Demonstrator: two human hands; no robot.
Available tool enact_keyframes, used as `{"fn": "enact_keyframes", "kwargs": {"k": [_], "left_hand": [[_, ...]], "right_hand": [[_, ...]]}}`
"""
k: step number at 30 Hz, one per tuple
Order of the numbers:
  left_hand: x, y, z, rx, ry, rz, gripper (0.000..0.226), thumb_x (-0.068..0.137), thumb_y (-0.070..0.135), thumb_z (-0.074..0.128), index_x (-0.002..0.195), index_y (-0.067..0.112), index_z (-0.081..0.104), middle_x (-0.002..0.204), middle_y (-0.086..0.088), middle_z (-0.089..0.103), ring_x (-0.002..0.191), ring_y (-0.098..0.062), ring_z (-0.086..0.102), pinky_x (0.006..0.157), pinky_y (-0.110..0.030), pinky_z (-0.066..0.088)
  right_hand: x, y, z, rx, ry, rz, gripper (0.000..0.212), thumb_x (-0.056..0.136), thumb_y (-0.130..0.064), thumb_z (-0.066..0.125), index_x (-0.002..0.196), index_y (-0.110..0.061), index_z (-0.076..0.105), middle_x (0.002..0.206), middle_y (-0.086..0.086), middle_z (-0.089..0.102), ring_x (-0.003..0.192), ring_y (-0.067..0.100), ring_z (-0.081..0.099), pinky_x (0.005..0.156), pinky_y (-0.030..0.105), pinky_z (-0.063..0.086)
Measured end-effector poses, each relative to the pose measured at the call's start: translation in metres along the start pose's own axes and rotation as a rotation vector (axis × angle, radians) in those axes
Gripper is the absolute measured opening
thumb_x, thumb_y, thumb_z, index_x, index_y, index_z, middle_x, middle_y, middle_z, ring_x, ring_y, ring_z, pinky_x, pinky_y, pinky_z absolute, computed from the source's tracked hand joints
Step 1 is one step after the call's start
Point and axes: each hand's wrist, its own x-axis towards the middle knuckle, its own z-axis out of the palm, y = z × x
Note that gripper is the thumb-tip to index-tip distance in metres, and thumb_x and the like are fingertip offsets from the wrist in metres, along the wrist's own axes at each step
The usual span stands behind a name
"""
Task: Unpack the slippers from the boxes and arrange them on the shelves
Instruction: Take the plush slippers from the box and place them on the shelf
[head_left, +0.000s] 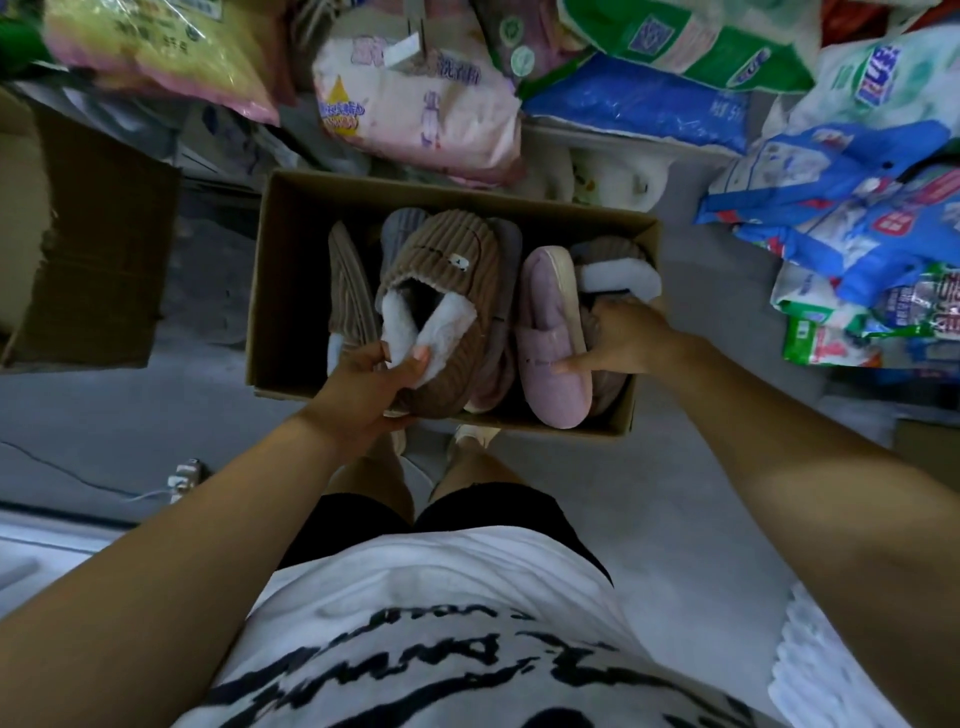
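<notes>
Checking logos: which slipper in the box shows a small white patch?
The brown ribbed slipper in the left hand; the right hand's pink slipper lacks one.

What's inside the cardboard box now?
In the cardboard box: a brown corduroy slipper gripped by the left hand, a pink slipper held by the right hand, more slippers beside and beneath. The bottom layer is hidden.

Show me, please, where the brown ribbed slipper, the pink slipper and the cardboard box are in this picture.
brown ribbed slipper (436, 244): head view, on its ribbed toe.
pink slipper (541, 327): head view, on its upper, beside the sole edge.
cardboard box (291, 270): head view, on its bare inner left wall.
</notes>
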Motion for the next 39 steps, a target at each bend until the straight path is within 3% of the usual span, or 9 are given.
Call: {"fn": "enact_keyframes", "kwargs": {"k": [4, 8, 13, 18, 23, 30, 33, 37, 39], "left_hand": [[0.004, 0.001, -0.006, 0.02, -0.024, 0.0, 0.06, 0.093, 0.04, 0.07, 0.135, 0.002, 0.051, 0.127, -0.017, 0.068, 0.118, -0.032, 0.066, 0.098, -0.051, 0.055], [0.006, 0.002, -0.014, 0.038, -0.073, 0.019, 0.064, 0.09, 0.045, 0.074, 0.133, 0.002, 0.054, 0.122, -0.018, 0.07, 0.114, -0.032, 0.069, 0.091, -0.049, 0.059], [0.007, 0.011, -0.027, 0.022, -0.165, 0.018, 0.062, 0.086, 0.048, 0.078, 0.132, 0.011, 0.059, 0.123, -0.012, 0.072, 0.116, -0.031, 0.068, 0.092, -0.053, 0.057], [0.006, 0.025, -0.042, 0.005, -0.24, 0.024, 0.052, 0.09, 0.041, 0.074, 0.133, 0.015, 0.06, 0.125, -0.009, 0.071, 0.116, -0.028, 0.067, 0.09, -0.045, 0.058], [0.002, 0.043, -0.069, 0.062, -0.276, 0.101, 0.065, 0.084, 0.044, 0.076, 0.133, 0.006, 0.059, 0.124, -0.016, 0.07, 0.116, -0.036, 0.066, 0.09, -0.05, 0.059], [-0.006, 0.063, -0.12, 0.089, -0.19, 0.207, 0.044, 0.088, 0.039, 0.077, 0.117, 0.01, 0.06, 0.122, -0.017, 0.07, 0.112, -0.033, 0.067, 0.095, -0.055, 0.056], [-0.007, 0.066, -0.146, 0.094, -0.139, 0.22, 0.044, 0.09, 0.038, 0.075, 0.119, 0.01, 0.059, 0.123, -0.012, 0.07, 0.116, -0.031, 0.065, 0.09, -0.049, 0.057], [-0.009, 0.064, -0.181, 0.109, -0.097, 0.214, 0.046, 0.089, 0.038, 0.076, 0.123, 0.01, 0.063, 0.122, -0.006, 0.07, 0.116, -0.027, 0.063, 0.096, -0.05, 0.054], [-0.008, 0.064, -0.195, 0.098, -0.094, 0.199, 0.041, 0.086, 0.039, 0.079, 0.115, 0.014, 0.065, 0.12, -0.008, 0.071, 0.115, -0.028, 0.065, 0.098, -0.051, 0.054]], "right_hand": [[-0.013, -0.004, -0.011, 0.053, 0.073, 0.021, 0.115, 0.045, -0.108, 0.042, 0.111, -0.016, 0.063, 0.1, 0.003, 0.066, 0.091, 0.025, 0.062, 0.082, 0.042, 0.054], [-0.037, -0.012, -0.026, 0.167, 0.258, 0.081, 0.069, 0.072, -0.067, 0.078, 0.113, -0.013, 0.067, 0.104, 0.004, 0.066, 0.098, 0.024, 0.061, 0.078, 0.031, 0.038], [-0.065, -0.019, -0.036, 0.113, 0.274, 0.33, 0.06, 0.084, -0.063, 0.069, 0.112, -0.011, 0.063, 0.111, 0.015, 0.066, 0.107, 0.037, 0.06, 0.093, 0.044, 0.043], [-0.109, -0.035, -0.028, 0.298, 0.553, 0.225, 0.044, 0.083, -0.034, 0.084, 0.104, 0.003, 0.069, 0.098, 0.011, 0.068, 0.096, 0.036, 0.065, 0.072, 0.014, 0.032], [-0.128, -0.072, -0.031, 0.393, 0.563, 0.319, 0.031, 0.088, -0.047, 0.075, 0.079, -0.021, 0.061, 0.079, -0.007, 0.059, 0.076, 0.013, 0.054, 0.058, 0.02, 0.031], [-0.108, -0.152, -0.018, 0.838, 0.558, 0.459, 0.042, 0.092, -0.049, 0.069, 0.07, -0.014, 0.066, 0.067, -0.001, 0.065, 0.066, 0.014, 0.064, 0.053, 0.014, 0.043], [-0.08, -0.185, 0.008, 1.204, 0.607, 0.555, 0.04, 0.092, -0.049, 0.069, 0.093, -0.009, 0.075, 0.092, 0.009, 0.075, 0.087, 0.025, 0.072, 0.079, 0.035, 0.06], [-0.047, -0.227, 0.027, 1.742, 0.501, 0.596, 0.027, 0.102, -0.037, 0.058, 0.108, -0.013, 0.069, 0.108, 0.008, 0.073, 0.081, 0.023, 0.066, 0.04, 0.024, 0.048], [-0.043, -0.246, 0.031, 1.877, 0.398, 0.55, 0.036, 0.104, -0.04, 0.053, 0.129, -0.016, 0.063, 0.128, 0.005, 0.068, 0.101, 0.024, 0.066, 0.053, 0.026, 0.052]]}}
